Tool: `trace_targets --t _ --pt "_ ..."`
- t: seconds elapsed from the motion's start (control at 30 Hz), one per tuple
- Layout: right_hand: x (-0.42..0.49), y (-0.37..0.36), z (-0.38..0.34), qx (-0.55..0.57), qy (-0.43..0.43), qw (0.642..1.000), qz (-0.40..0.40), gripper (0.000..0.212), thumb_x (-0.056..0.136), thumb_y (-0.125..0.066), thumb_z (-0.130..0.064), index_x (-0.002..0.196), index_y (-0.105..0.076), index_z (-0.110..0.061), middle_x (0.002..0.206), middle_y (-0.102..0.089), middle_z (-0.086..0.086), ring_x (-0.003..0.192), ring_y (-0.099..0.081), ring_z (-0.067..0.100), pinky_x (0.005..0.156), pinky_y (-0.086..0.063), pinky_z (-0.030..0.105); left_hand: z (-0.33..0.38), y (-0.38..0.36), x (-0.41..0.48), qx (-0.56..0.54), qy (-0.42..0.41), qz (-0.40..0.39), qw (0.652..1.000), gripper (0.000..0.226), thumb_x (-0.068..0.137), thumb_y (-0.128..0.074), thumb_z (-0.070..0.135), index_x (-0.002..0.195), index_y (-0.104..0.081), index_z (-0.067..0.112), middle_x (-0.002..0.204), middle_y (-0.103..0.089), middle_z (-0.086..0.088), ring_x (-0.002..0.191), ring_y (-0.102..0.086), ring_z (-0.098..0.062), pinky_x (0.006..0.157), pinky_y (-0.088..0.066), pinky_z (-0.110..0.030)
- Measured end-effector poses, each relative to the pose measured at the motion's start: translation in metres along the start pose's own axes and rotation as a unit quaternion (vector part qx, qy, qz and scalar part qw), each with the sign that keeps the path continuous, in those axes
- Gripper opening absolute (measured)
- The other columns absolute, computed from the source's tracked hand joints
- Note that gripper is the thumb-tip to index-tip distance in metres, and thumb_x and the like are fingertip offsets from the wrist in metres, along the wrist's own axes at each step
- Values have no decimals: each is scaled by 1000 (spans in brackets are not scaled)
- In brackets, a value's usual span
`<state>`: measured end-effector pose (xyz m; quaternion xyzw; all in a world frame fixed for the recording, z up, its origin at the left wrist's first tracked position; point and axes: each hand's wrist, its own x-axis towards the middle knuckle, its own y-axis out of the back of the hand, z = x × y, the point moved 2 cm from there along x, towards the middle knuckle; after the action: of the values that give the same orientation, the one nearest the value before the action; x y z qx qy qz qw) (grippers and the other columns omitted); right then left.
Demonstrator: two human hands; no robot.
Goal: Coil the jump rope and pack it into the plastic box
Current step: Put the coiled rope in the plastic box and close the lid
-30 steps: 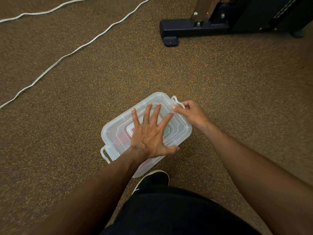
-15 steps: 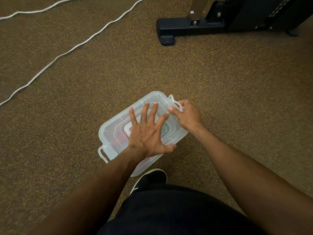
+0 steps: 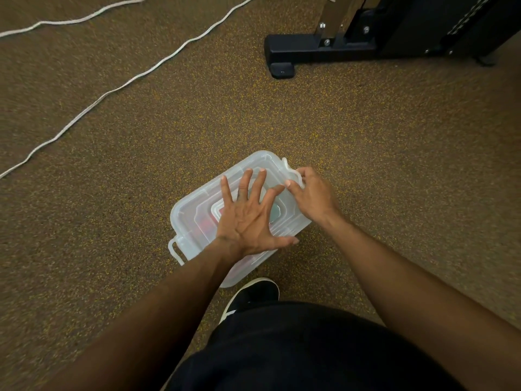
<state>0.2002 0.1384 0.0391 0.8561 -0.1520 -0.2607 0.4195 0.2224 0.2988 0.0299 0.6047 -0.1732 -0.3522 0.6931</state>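
A clear plastic box (image 3: 194, 218) with its lid on sits on the speckled brown floor in front of me. My left hand (image 3: 248, 218) lies flat on the lid, fingers spread. My right hand (image 3: 313, 196) pinches the white latch handle (image 3: 293, 172) at the box's far right end. A second latch (image 3: 174, 251) hangs down at the near left end. Red and teal shapes show dimly through the lid. A white rope (image 3: 118, 87) runs uncoiled across the floor at the upper left.
The black metal foot of a gym machine (image 3: 318, 50) stands at the upper right. My black shoe (image 3: 253, 297) is just below the box, and my dark shorts (image 3: 310, 351) fill the lower middle.
My right hand's fingers have slid a little further onto the latch and lid edge. My left hand stays flat on the lid. The view shifted slightly.
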Motion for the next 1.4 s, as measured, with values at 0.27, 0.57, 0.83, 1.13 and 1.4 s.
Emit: trace_targets --t 0.27,0.57,0.83,1.13,1.4 --pt "-73 -10 -29 -169 228 957 -53 66 96 -51 -48 155 -27 -32 166 -21 3 149 -22 28 117 -24 47 -41 37 -39 -182 135 248 942 36 90 -53 37 124 -54 25 123 -57 -5 112 -50 -25 91 -43 -42" --pt "-107 -53 -76 -278 236 915 -171 91 81 -55 -74 154 -7 -49 169 5 6 153 1 36 118 -12 62 -96 -6 -116 -449 473 67 755 127 51 -65 87 151 -26 19 151 -43 -17 131 -49 -38 100 -46 -57" --pt "-105 -60 -76 -321 181 917 -151 94 79 -55 -76 153 -1 -53 168 12 10 152 6 43 115 -9 69 -109 -15 -128 -482 456 23 747 118 37 -63 96 112 -63 6 93 -75 -9 66 -75 -23 64 -63 -45" --pt "-102 -61 -72 -316 165 920 -163 92 80 -51 -78 152 1 -55 167 15 11 151 1 46 115 -6 71 -107 0 -117 -458 439 -5 773 59 78 -75 54 103 -63 2 79 -75 -10 55 -73 -20 47 -56 -27" --pt "-102 -61 -72 -312 165 921 -163 91 80 -52 -77 151 -2 -56 167 14 11 151 1 46 115 -6 71 -102 -4 -114 -427 457 18 780 69 78 -74 56 116 -50 3 84 -72 -9 52 -72 -20 55 -63 -40"
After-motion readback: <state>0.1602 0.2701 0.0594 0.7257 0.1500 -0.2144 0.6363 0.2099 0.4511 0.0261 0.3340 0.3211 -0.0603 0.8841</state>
